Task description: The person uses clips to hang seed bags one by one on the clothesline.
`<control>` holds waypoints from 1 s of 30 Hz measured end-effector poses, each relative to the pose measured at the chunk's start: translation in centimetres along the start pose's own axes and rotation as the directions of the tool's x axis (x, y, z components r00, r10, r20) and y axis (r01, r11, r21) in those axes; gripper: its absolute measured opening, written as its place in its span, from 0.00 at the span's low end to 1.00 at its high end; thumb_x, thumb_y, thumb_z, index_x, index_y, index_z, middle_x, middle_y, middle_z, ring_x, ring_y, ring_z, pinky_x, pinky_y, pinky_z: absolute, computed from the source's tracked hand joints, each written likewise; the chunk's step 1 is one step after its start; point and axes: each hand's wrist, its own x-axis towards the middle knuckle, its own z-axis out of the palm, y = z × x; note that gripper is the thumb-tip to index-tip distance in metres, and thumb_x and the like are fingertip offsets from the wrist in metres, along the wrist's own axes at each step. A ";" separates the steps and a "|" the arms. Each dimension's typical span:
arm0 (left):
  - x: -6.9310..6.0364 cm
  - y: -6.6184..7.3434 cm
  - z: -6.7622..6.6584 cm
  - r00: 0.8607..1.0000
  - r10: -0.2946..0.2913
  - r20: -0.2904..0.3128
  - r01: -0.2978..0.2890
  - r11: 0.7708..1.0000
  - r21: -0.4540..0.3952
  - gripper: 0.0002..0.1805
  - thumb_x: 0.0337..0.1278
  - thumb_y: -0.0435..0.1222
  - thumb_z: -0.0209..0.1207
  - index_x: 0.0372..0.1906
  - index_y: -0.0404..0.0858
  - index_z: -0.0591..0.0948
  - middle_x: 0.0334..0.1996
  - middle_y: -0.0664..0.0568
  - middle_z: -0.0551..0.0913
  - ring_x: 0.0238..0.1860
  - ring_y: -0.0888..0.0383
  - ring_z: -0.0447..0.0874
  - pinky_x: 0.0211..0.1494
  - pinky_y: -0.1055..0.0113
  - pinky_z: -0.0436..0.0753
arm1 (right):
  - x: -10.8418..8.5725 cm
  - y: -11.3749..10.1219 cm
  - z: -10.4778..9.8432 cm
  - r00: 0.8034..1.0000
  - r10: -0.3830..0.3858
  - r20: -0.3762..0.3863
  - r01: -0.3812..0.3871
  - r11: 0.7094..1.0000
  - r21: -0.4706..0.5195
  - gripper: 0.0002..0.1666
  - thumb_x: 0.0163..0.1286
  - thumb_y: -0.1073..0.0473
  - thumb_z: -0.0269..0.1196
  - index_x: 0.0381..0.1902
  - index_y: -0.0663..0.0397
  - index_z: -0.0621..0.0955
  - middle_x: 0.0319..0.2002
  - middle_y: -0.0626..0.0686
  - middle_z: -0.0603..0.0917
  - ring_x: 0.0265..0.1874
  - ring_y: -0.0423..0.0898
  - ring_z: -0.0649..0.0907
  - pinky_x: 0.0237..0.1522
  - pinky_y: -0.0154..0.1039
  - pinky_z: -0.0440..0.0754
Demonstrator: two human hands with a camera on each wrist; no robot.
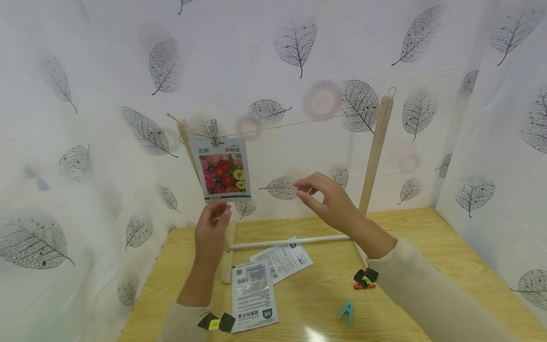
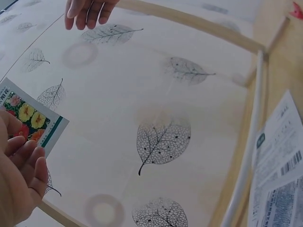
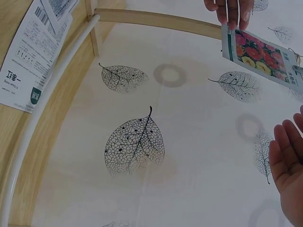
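Observation:
A seed packet [image 1: 224, 173] with a flower picture hangs from a metal clip [image 1: 214, 132] on a string [image 1: 295, 123]; the left wrist view shows the packet [image 2: 35, 118] partly behind fingers. My left hand [image 1: 211, 232] is at the packet's lower edge, fingers loosely bent; whether they touch it is unclear. The packet [image 3: 265, 56] hangs tilted in the right wrist view, left fingertips at its end. My right hand [image 1: 331, 202] is raised to the right of the packet, thumb and fingers apart, holding nothing.
Two wooden posts [image 1: 376, 152] hold the string, with a white rod [image 1: 290, 241] low between them. Two packets lie overlapping on the table [image 1: 316, 294], the nearer one [image 1: 254, 297] at front. A teal clothespin [image 1: 347, 312] and a red one [image 1: 364, 286] lie at right.

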 end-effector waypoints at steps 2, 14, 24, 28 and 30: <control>-0.1 -0.2 0.0 1.000 -0.001 0.017 0.001 1.000 0.014 0.16 0.72 0.36 0.58 0.59 0.35 0.76 0.54 0.50 0.81 0.56 0.61 0.77 0.54 0.77 0.77 | -0.4 0.1 0.0 1.000 0.019 0.004 -0.019 1.000 0.008 0.12 0.71 0.63 0.64 0.51 0.56 0.84 0.46 0.51 0.87 0.43 0.43 0.84 0.48 0.38 0.85; -0.6 -1.3 0.3 0.996 -0.041 0.076 0.039 0.999 0.027 0.16 0.70 0.34 0.60 0.59 0.35 0.77 0.56 0.46 0.81 0.56 0.64 0.78 0.56 0.77 0.78 | -2.6 0.8 0.1 0.994 0.109 0.027 -0.110 0.992 0.069 0.14 0.71 0.63 0.65 0.53 0.54 0.83 0.51 0.50 0.86 0.50 0.46 0.84 0.54 0.42 0.85; -1.5 -2.2 0.7 0.993 -0.046 0.110 0.036 0.995 0.092 0.16 0.69 0.36 0.61 0.58 0.38 0.79 0.56 0.48 0.84 0.56 0.63 0.79 0.58 0.77 0.77 | -4.4 1.3 0.0 0.983 0.183 0.025 -0.184 0.981 0.064 0.13 0.71 0.61 0.65 0.53 0.52 0.83 0.51 0.50 0.86 0.51 0.44 0.83 0.55 0.40 0.85; -1.8 -2.5 0.7 0.991 -0.071 0.113 0.058 0.992 0.112 0.15 0.69 0.37 0.60 0.58 0.41 0.79 0.57 0.48 0.83 0.57 0.61 0.79 0.60 0.76 0.77 | -5.2 1.5 -0.1 0.977 0.211 0.028 -0.212 0.975 0.064 0.14 0.72 0.60 0.64 0.54 0.50 0.83 0.50 0.49 0.86 0.50 0.43 0.83 0.55 0.41 0.85; -2.0 -2.6 0.8 0.990 -0.085 0.113 0.071 0.990 0.122 0.15 0.70 0.37 0.60 0.58 0.42 0.80 0.57 0.49 0.83 0.57 0.61 0.79 0.60 0.76 0.76 | -5.5 1.7 0.0 0.974 0.224 0.028 -0.225 0.973 0.057 0.14 0.72 0.60 0.64 0.54 0.49 0.83 0.50 0.48 0.86 0.49 0.41 0.83 0.54 0.42 0.85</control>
